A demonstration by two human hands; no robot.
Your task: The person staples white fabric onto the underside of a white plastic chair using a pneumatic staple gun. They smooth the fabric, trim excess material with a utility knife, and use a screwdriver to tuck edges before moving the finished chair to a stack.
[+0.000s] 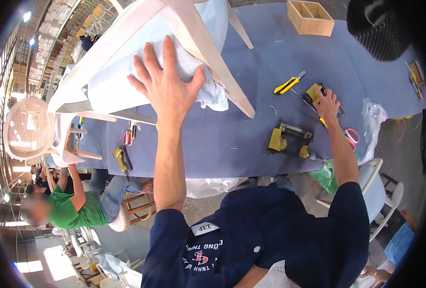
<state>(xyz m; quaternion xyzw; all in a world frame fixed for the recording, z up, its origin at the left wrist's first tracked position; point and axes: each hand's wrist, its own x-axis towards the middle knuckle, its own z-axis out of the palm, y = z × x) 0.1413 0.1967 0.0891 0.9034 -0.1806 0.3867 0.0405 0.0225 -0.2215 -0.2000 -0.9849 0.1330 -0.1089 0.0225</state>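
A pale wooden chair [208, 53] lies tipped on the table at the upper left, its legs pointing toward me. My left hand [167, 89] is spread flat against the light blue-grey fabric [112, 79] of its seat. A frayed cloth edge [215, 97] hangs beside the thumb. To the right, my right hand [327, 106] has its fingers curled round a yellow-and-black staple gun [313, 92], which it partly hides. Nearer me lies a second staple gun [290, 138], with a hose fitting at one end. A yellow utility knife [287, 85] rests left of the right hand.
Red-handled scissors [351, 138] and clear plastic [372, 122] lie at the right on the blue-grey table [208, 144]. A divided wooden box [310, 18] stands at the far edge. At left are another staple gun [122, 159] and a co-worker in green [85, 206] beside a cane-backed chair [29, 127].
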